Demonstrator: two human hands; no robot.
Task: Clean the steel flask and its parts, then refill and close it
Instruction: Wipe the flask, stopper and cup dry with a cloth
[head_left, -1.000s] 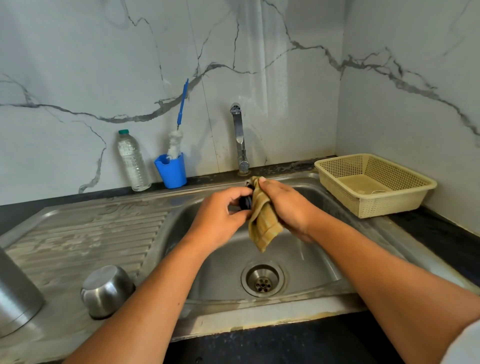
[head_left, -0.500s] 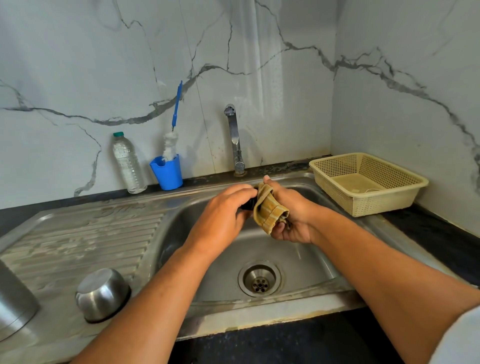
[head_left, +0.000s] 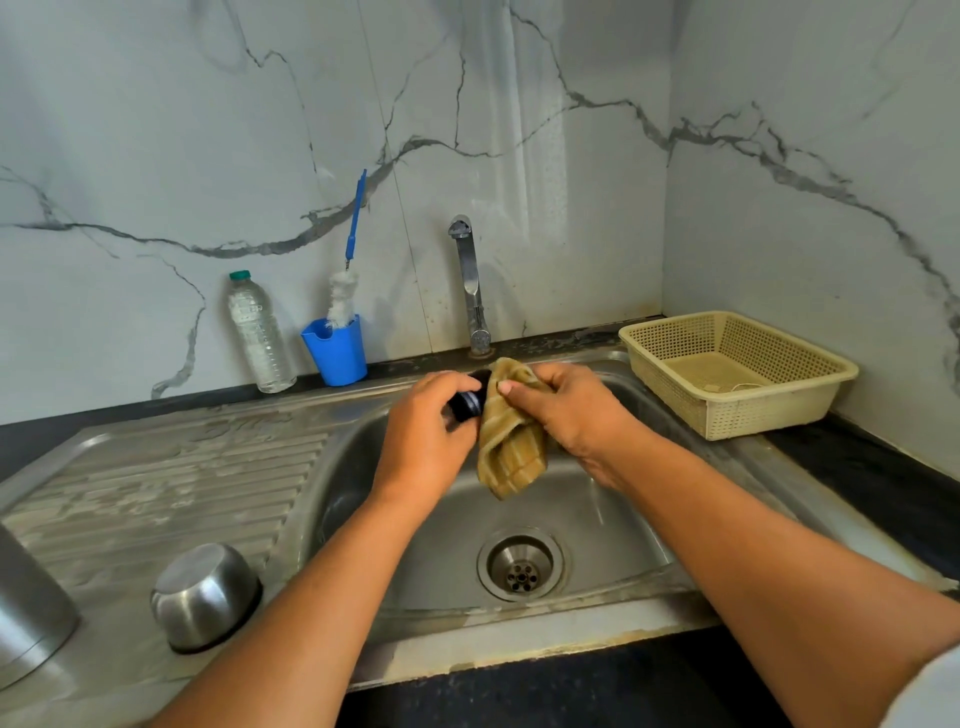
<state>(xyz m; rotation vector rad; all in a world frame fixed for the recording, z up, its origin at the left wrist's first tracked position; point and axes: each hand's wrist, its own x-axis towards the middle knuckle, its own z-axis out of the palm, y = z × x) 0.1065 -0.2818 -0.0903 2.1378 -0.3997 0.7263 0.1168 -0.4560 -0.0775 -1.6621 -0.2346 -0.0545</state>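
Nothing is reading legibly anywhere. The clear plastic bottle (head_left: 261, 335), standing at the back edge of the bench, is showing faint raised marks near its shoulder, too blurred to make out. The draining board (head_left: 156, 470) is carrying an embossed mark near its back edge, equally unreadable.

Home kitchen: steel sink (head_left: 218, 467), tap (head_left: 470, 280), marble-look wall tiles (head_left: 571, 182), dish basket (head_left: 737, 374).

Basin (head_left: 613, 525): left hand (head_left: 431, 436) on dark cap (head_left: 467, 402), right hand (head_left: 571, 410) on cloth (head_left: 511, 457) fill far centre; room open beneath, down to drain (head_left: 521, 564). Drainboard (head_left: 182, 467) L: ribs passable; upturned steel cup (head_left: 205, 595), flask body (head_left: 26, 608) block near-L corner. Far edge: bottle (head_left: 260, 332), blue cup (head_left: 336, 356) w/ brush (head_left: 341, 299), tap (head_left: 471, 291). R: basket (head_left: 737, 410).
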